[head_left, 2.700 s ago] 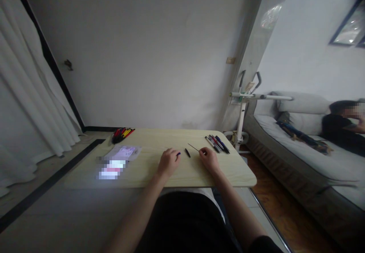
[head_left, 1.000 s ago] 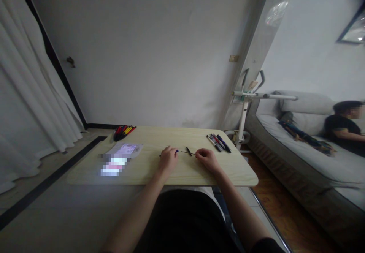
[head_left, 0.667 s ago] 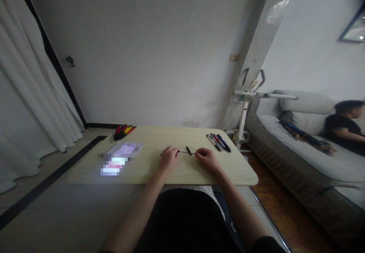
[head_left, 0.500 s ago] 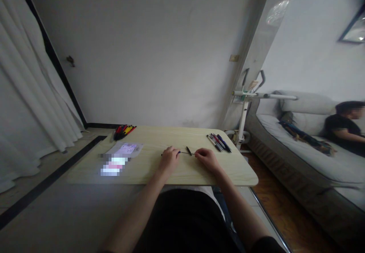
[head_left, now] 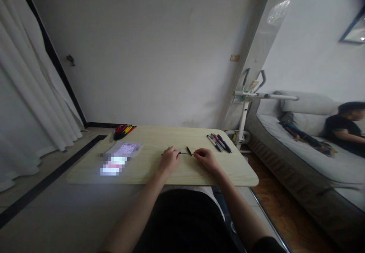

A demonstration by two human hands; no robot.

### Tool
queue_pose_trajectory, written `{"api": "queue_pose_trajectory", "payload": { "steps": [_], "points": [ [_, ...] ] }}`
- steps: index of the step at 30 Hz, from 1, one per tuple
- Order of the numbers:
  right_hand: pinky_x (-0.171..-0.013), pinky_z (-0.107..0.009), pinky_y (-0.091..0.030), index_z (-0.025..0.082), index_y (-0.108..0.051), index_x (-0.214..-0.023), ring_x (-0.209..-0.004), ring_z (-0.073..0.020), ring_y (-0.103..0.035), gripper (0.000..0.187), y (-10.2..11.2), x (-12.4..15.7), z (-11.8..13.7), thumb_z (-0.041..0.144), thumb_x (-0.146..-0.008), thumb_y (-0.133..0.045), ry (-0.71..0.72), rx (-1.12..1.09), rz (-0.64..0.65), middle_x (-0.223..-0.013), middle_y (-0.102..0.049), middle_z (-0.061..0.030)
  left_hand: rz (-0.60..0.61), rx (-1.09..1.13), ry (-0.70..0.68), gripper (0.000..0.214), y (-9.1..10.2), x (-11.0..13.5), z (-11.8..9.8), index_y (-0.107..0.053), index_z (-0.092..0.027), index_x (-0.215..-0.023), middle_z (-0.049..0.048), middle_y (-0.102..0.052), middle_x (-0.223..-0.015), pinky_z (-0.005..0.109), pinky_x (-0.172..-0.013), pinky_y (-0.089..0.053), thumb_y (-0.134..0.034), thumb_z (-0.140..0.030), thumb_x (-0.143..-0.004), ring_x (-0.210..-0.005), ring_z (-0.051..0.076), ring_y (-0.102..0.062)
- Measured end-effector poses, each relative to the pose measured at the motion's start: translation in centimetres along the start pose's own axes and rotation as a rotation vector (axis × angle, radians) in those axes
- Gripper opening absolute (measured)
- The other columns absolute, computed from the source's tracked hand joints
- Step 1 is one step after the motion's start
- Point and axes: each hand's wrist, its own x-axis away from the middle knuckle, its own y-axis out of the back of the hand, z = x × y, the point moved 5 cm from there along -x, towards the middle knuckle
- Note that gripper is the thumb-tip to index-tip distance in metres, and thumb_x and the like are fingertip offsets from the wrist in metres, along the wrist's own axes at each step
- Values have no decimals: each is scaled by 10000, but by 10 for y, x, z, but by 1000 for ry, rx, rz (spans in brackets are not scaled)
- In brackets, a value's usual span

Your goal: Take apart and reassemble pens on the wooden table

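My left hand rests on the light wooden table with its fingers closed round a blue pen barrel; the barrel's ends stick out on both sides. My right hand pinches a thin dark refill that runs level into the barrel's right end. A small black pen part lies on the table just behind the refill, between my hands.
A row of several pens lies at the table's back right. A bundle of red, yellow and black pens sits at the back left, papers in front of it. An exercise machine and a sofa with a seated person stand to the right.
The refill, earlier held slanting up and apart from the barrel, now lies level and enters it. My right hand has slid left toward my left hand.
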Motion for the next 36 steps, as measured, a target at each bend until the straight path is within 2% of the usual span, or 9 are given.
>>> {"api": "queue_pose_trajectory", "payload": {
  "steps": [15, 23, 36],
  "points": [
    [-645, -266, -435, 156, -660, -751, -692, -170, -585, 173, -13, -2, 8, 255, -694, -531, 10, 13, 16, -744, -665, -48, 31, -4, -11, 218, 0, 0, -1, -635, -199, -934, 63, -570, -845, 293, -779, -395, -467, -186, -796, -830, 164, -514],
    [-699, -289, -445, 166, -664, -788, -738, -179, -596, 182, -20, -2, 4, 250, -691, -536, -4, -55, 9, -791, -669, -50, 38, 15, -3, 193, 3, 1, -3, -645, -204, -892, 59, -570, -830, 287, -767, -396, -491, -180, -779, -813, 162, -517],
    [-672, -262, -443, 142, -624, -784, -715, -160, -579, 177, -25, -3, -2, 257, -658, -576, -50, -230, -21, -774, -645, -52, 39, -1, -48, 191, 2, 0, -4, -642, -192, -873, 59, -573, -817, 275, -744, -403, -470, -187, -791, -794, 158, -522]
  ]
}}
